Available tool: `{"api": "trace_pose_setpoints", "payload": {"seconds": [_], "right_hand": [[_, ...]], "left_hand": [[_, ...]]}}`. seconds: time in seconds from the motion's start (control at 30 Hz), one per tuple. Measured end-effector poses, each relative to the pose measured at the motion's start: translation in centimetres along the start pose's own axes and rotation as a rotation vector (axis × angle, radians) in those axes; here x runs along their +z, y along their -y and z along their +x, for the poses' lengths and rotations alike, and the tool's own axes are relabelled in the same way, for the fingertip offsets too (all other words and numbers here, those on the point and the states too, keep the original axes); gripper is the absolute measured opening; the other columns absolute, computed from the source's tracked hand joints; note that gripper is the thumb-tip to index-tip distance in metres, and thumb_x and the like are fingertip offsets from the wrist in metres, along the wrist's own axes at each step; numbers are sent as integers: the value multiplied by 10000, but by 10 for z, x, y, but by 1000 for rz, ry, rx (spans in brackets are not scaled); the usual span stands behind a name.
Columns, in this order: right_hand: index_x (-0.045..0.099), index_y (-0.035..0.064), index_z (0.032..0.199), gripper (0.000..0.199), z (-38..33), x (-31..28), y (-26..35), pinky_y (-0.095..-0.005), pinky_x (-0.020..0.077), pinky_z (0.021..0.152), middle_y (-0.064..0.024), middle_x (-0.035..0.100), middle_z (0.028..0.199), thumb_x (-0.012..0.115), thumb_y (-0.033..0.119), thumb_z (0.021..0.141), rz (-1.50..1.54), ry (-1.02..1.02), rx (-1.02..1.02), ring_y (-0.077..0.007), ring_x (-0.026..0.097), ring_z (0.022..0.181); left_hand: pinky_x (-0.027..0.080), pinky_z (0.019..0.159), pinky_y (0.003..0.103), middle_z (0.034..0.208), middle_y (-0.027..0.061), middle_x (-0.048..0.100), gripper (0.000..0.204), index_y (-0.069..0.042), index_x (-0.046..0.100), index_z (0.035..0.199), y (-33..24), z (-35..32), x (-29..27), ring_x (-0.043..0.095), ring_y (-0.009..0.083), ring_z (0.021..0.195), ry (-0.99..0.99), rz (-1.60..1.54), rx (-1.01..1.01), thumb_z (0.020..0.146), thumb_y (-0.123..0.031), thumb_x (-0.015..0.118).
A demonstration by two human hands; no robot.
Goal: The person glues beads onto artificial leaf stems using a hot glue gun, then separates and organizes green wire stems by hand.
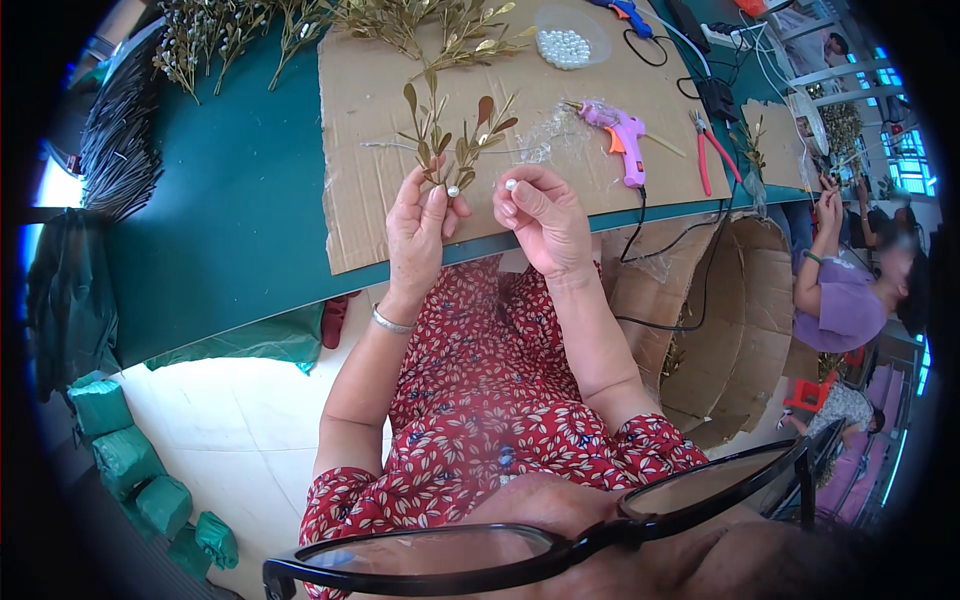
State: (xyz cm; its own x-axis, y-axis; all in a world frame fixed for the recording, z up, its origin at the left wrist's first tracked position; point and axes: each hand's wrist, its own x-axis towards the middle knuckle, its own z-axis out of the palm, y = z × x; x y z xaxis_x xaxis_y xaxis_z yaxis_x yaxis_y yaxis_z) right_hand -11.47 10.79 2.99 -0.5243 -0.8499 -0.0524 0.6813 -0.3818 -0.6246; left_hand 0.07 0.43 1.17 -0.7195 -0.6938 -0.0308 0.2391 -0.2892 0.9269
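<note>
My left hand pinches a sprig of gold artificial leaves near its lower end, above the front of a cardboard sheet. One white pearl bead sits low on the sprig beside my left thumb. A little to the right, apart from the sprig, my right hand grips another pearl bead between thumb and fingertips. Beyond my right hand lies a purple hot glue gun with an orange trigger, clear glue strings around its nozzle. Red-handled cutting pliers rest to its right.
A clear dish holds several pearl beads. More gold sprigs, beaded sprigs and a bundle of dark stems lie on the green table. A blue glue gun, cables, a cardboard box and a co-worker are to the right.
</note>
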Motion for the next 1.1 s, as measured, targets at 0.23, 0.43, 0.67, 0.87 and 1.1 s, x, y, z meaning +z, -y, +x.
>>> {"api": "trace_pose_setpoints", "payload": {"seconds": [0.23,0.43,0.67,0.87,1.1], "right_hand": [[643,-24,943,142,7,11,0,-213,405,559,-27,617,778,662,20,809,-247,-73,-179,-81,507,631],[643,-26,936,143,12,10,-1,-206,402,549,-31,612,771,666,2,798,-250,-100,-216,-83,505,611],[649,-25,940,144,16,6,0,-204,388,522,-26,604,767,665,35,810,-255,-98,-193,-76,486,585],[659,-7,956,150,17,8,1,-196,368,504,-12,591,756,655,74,830,-281,-102,-182,-63,457,571],[660,-1,952,138,16,8,0,-190,358,501,5,565,737,647,77,838,-259,-100,-167,-54,442,568]], "left_hand": [[326,538,161,741,19,535,345,-17,410,1311,1,-3,1,361,34,573,-13,21,8,975,-96,401],[321,531,163,736,11,528,338,-17,425,1300,3,-3,0,361,34,577,-2,42,16,972,-98,412],[322,532,162,736,9,532,345,-16,419,1308,5,-2,0,362,32,582,-7,58,5,972,-97,416],[326,534,161,736,7,535,350,-17,420,1310,6,-2,1,371,31,586,-15,90,-2,972,-105,426],[318,520,154,745,6,539,346,-17,433,1304,8,-3,1,387,24,588,-43,73,-10,966,-91,439]]}}
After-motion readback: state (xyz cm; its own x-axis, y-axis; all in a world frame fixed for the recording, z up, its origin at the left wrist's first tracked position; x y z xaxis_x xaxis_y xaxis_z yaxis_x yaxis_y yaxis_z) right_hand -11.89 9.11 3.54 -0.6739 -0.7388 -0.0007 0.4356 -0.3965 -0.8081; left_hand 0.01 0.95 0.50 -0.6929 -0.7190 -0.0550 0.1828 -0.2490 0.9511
